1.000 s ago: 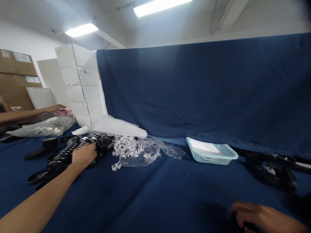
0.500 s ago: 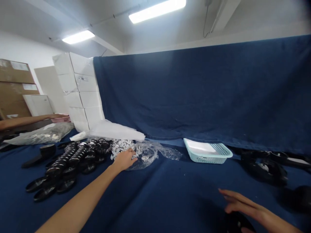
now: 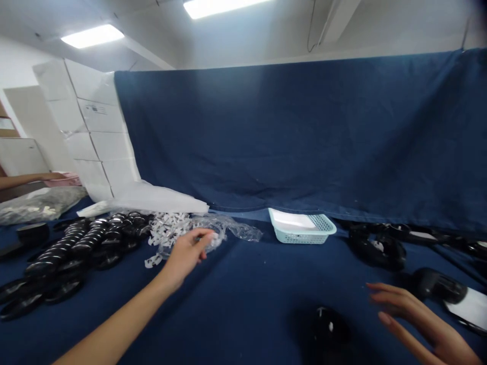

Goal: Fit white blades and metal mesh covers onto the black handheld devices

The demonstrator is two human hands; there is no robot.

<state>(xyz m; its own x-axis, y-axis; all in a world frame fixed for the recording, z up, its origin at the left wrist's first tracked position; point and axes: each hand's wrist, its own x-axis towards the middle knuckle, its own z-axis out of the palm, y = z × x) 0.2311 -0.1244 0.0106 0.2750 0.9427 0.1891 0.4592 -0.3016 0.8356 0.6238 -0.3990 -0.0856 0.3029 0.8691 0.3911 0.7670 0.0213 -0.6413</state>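
We seemed to pinch a small white plastic piece [image 3: 215, 236] in our left hand [image 3: 186, 253], near the clear bag [image 3: 243, 230]. That one looked picked out; many white clips [image 3: 167, 227] and black rings [image 3: 53, 258] were left. Our right hand [image 3: 428, 318] was open and empty, near a shiny black part [image 3: 331, 329].

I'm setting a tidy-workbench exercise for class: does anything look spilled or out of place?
Perhaps: the small white parts lie in a loose heap by crumpled clear plastic, with a stray bit nearer on the blue cloth, as if spilled.
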